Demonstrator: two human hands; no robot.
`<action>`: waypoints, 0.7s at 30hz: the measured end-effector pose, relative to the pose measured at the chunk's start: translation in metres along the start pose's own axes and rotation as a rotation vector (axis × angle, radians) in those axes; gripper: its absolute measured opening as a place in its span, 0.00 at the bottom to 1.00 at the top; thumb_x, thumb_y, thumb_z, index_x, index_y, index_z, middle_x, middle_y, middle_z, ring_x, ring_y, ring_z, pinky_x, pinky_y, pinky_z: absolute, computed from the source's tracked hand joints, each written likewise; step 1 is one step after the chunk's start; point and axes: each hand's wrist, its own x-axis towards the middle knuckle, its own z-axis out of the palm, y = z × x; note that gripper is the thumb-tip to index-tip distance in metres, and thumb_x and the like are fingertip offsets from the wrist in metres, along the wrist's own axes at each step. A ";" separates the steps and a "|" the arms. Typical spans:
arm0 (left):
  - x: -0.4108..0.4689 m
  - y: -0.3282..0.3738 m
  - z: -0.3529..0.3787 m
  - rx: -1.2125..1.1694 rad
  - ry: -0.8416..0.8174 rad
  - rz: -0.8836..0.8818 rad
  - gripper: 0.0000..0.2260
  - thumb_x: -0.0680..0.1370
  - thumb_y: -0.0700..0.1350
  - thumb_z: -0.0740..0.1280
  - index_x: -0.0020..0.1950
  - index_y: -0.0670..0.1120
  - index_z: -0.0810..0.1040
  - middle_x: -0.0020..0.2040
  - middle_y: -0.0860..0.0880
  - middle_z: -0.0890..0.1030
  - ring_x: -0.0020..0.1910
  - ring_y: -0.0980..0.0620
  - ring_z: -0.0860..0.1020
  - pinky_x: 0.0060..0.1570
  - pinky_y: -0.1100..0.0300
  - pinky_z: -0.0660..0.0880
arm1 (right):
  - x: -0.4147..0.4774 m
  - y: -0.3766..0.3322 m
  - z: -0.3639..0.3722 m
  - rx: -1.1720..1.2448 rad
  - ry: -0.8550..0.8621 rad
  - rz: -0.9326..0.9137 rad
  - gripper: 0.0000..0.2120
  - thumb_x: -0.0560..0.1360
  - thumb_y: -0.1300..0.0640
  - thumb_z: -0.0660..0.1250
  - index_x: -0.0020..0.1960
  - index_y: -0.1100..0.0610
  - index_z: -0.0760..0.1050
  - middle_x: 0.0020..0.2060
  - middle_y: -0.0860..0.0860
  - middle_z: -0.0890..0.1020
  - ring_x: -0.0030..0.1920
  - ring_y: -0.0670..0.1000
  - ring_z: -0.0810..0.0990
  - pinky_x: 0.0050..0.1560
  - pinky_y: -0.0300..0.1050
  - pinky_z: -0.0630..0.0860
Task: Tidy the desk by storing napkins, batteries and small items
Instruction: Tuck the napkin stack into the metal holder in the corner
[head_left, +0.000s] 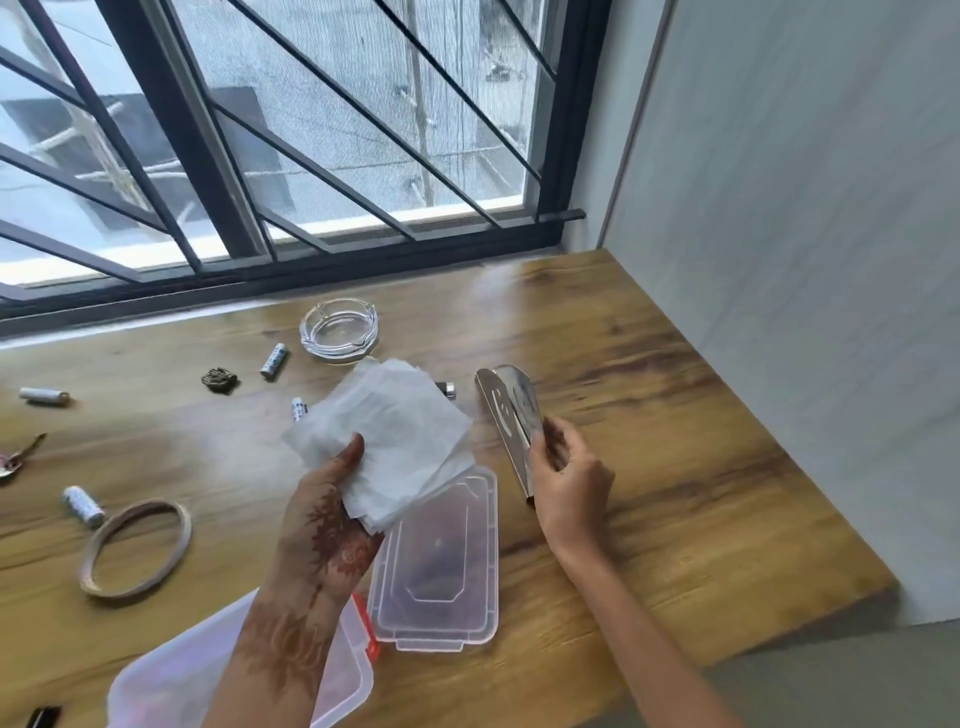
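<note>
My left hand (327, 512) holds a stack of white napkins (389, 431) above the desk, thumb on top. My right hand (566, 478) grips the near end of a shiny metal napkin holder (506, 410) that stands on the wood to the right of the napkins. White batteries lie scattered: one (274, 359) near the ashtray, one (44, 395) at the far left, one (83, 504) by the band, and one (298, 409) partly hidden behind the napkins. A clear plastic box (187, 675) sits at the front under my left forearm, its lid (439, 566) beside it.
A glass ashtray (338, 328) stands near the window. A tan rubber band (136, 548), a small dark ornament (219, 379), a small metal piece (447, 388) and a clip (18, 457) lie on the wooden desk (675, 467). A wall borders the right side.
</note>
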 end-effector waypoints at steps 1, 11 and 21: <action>0.001 0.001 0.001 0.009 -0.006 -0.002 0.17 0.78 0.40 0.59 0.38 0.43 0.86 0.48 0.44 0.85 0.46 0.48 0.84 0.44 0.50 0.80 | 0.000 -0.005 -0.003 0.056 -0.004 0.027 0.13 0.74 0.61 0.67 0.58 0.62 0.77 0.49 0.56 0.83 0.48 0.49 0.83 0.52 0.45 0.79; 0.002 0.010 0.037 0.212 -0.181 -0.067 0.12 0.72 0.41 0.61 0.40 0.41 0.85 0.44 0.44 0.85 0.40 0.48 0.84 0.34 0.52 0.81 | 0.043 -0.080 -0.040 0.501 -0.556 0.362 0.40 0.63 0.45 0.72 0.70 0.56 0.64 0.64 0.49 0.73 0.61 0.44 0.72 0.57 0.36 0.70; 0.012 0.014 0.058 0.439 -0.303 -0.126 0.12 0.72 0.40 0.62 0.50 0.39 0.81 0.47 0.42 0.84 0.44 0.47 0.84 0.38 0.56 0.81 | 0.050 -0.086 -0.053 0.773 -0.558 0.512 0.12 0.69 0.68 0.69 0.52 0.65 0.77 0.38 0.52 0.84 0.36 0.48 0.84 0.32 0.39 0.79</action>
